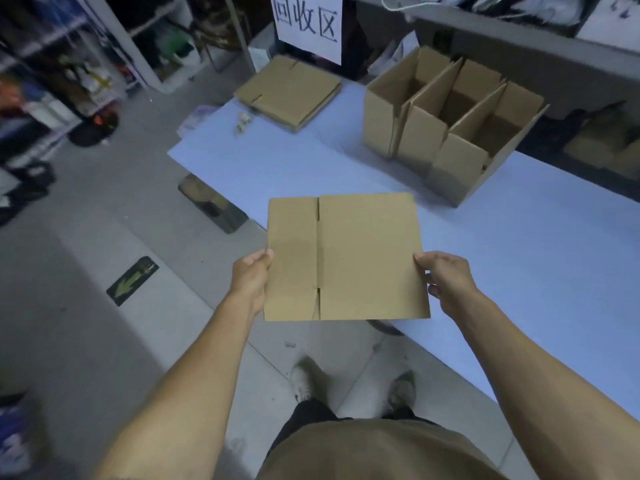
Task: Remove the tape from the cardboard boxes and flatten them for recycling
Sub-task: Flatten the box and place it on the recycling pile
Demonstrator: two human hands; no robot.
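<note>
A flattened brown cardboard box (pixel 349 258) is held level in the air over the near edge of the blue table (pixel 277 168). My left hand (pixel 251 278) grips its left edge, thumb on top. My right hand (pixel 446 278) grips its right edge the same way. A stack of flattened boxes (pixel 289 91) lies at the table's far corner. Three open upright boxes (pixel 446 126) stand side by side at the table's far right. Small crumpled bits of tape (pixel 242 121) lie near the flat stack.
A white paper sign (pixel 306 24) hangs behind the flat stack. Cluttered shelving (pixel 52 81) lines the left side. A grey tiled floor with a green arrow sticker (pixel 133 280) lies to the left, and my feet (pixel 353 384) stand below the table edge.
</note>
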